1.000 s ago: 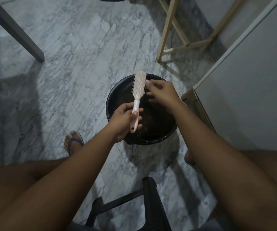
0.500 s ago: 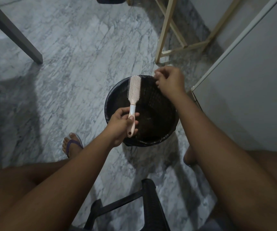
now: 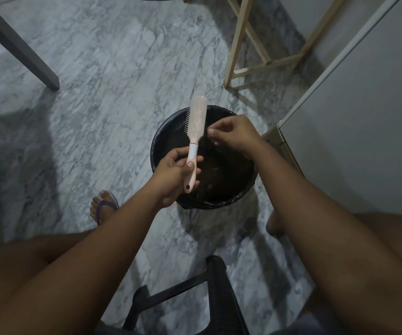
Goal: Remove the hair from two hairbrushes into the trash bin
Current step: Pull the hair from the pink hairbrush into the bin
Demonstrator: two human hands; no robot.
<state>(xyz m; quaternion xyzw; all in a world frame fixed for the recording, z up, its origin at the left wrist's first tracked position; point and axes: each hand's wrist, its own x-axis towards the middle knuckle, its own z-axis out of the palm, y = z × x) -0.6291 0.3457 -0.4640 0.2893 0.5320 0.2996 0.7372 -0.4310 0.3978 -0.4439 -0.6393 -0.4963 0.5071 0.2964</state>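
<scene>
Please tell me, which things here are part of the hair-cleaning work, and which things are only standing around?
In use: hairbrush, left hand holding its handle, right hand pinching beside the bristles, trash bin.

Only around: black stool, wooden frame, grey table leg, white cabinet.

Black bin on marble floor

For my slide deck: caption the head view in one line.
Left hand holds a pink hairbrush over the black trash bin; right hand pinches beside its bristles.

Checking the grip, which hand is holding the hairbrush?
The left hand, wrapped around the pink hairbrush handle; the right hand pinches beside its bristles.
</scene>
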